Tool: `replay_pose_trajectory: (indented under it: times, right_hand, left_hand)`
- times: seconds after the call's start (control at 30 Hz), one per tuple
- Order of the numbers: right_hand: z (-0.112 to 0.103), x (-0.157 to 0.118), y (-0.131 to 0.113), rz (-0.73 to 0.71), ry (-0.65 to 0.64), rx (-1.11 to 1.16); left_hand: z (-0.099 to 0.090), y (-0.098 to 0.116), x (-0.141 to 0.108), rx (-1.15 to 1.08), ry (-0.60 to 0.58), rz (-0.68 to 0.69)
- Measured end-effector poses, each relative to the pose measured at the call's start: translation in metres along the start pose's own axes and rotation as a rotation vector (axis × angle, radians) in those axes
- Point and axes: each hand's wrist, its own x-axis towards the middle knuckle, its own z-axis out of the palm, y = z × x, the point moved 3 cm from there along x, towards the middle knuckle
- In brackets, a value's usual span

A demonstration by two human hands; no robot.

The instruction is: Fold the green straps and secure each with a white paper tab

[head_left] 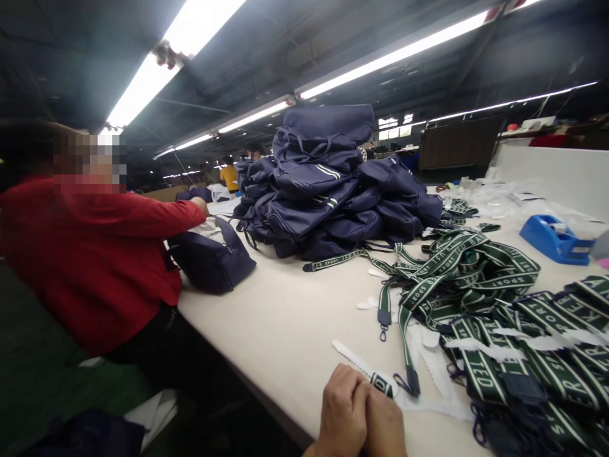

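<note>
At the table's near edge, my left hand (343,401) and my right hand (385,424) are pressed together with their fingers closed. Just beyond the knuckles shows a short bit of a green lettered strap (381,384), which both hands appear to grip; most of it is hidden behind them. A white strip with a jagged edge (353,357) sticks out past my left hand. To the right, a dark strap end with a cord loop (412,379) lies close to my right hand.
Bundled straps (528,362) wrapped with white strips cover the right side, with a loose strap tangle (457,270) behind. Navy bags (328,190) are heaped farther back. A blue tape dispenser (554,240) stands right. A person in red (95,254) handles a navy bag (216,260) at left.
</note>
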Motion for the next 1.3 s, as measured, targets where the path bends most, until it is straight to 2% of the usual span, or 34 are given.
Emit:
replay_pose_trajectory:
  times: [0.1, 0.17, 0.23, 0.37, 0.57, 0.7, 0.83, 1.03, 1.3]
  right_hand:
    - [-0.015, -0.003, -0.003, -0.032, -0.006, 0.040]
    - [-0.028, -0.006, -0.007, -0.065, -0.008, 0.115]
    - [-0.036, -0.006, -0.009, -0.064, -0.063, 0.163]
    - [-0.033, -0.003, 0.000, 0.021, -0.186, 0.176]
    - [-0.031, -0.005, 0.003, 0.041, -0.266, 0.189]
    - [-0.039, -0.004, 0.002, 0.011, -0.266, 0.236]
    - [-0.052, -0.004, 0.003, -0.090, -0.270, 0.323]
    - [-0.050, -0.006, 0.011, -0.157, -0.361, 0.481]
    - [-0.046, -0.023, 0.007, -0.217, -0.310, 0.508]
  left_hand:
    - [-0.013, -0.007, 0.004, 0.046, -0.044, -0.167]
    - [-0.023, -0.018, -0.004, 0.051, -0.076, -0.271]
    - [-0.031, -0.029, -0.016, 0.061, -0.134, -0.379]
    - [-0.040, -0.037, -0.038, 0.101, -0.237, -0.504]
    - [-0.035, -0.020, -0.055, 0.091, -0.410, -0.499]
    - [-0.021, -0.012, -0.053, 0.110, -0.438, -0.507]
    - [-0.013, -0.009, -0.046, 0.090, -0.483, -0.509]
    - [-0.017, -0.014, -0.033, 0.042, -0.529, -0.480]
    - [-0.018, -0.012, -0.037, 0.022, -0.540, -0.524]
